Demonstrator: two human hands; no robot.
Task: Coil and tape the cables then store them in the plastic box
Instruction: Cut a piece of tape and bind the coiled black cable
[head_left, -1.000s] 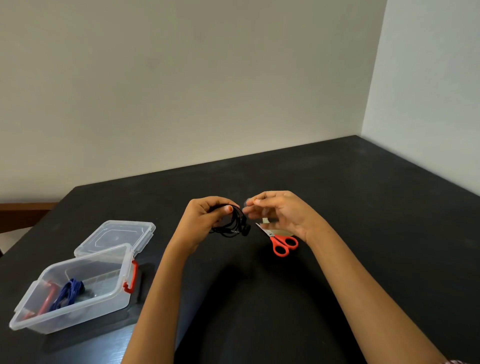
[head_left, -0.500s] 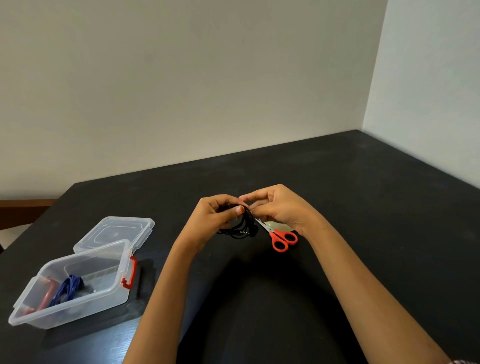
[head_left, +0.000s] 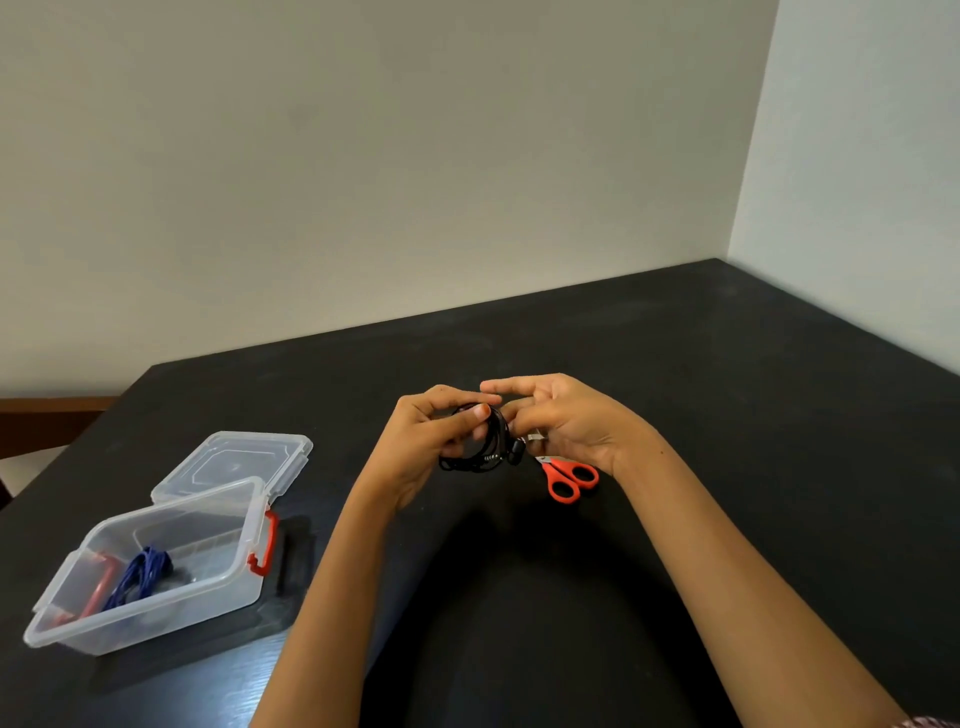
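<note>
Head view: black cable coil (head_left: 480, 457) held over mid-desk (head_left: 727, 415); left hand (head_left: 436, 436) grips it, thumb on top; right hand (head_left: 566, 421) pinches its right edge. Scissors (head_left: 569, 478) on desk beneath right hand. Plastic box (head_left: 156, 613), lid off, at left, contains blue cable (head_left: 140, 574).

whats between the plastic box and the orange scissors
In the head view, the left hand, gripping the black cable coil, lies between plastic box and scissors.

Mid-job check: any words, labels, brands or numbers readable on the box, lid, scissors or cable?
No readable text anywhere.
On the plastic box and its lid: no print visible.
On the scissors: plain orange handles, no marking visible.
On the black cable: tiny pale marks near the plug, too small to read.
</note>
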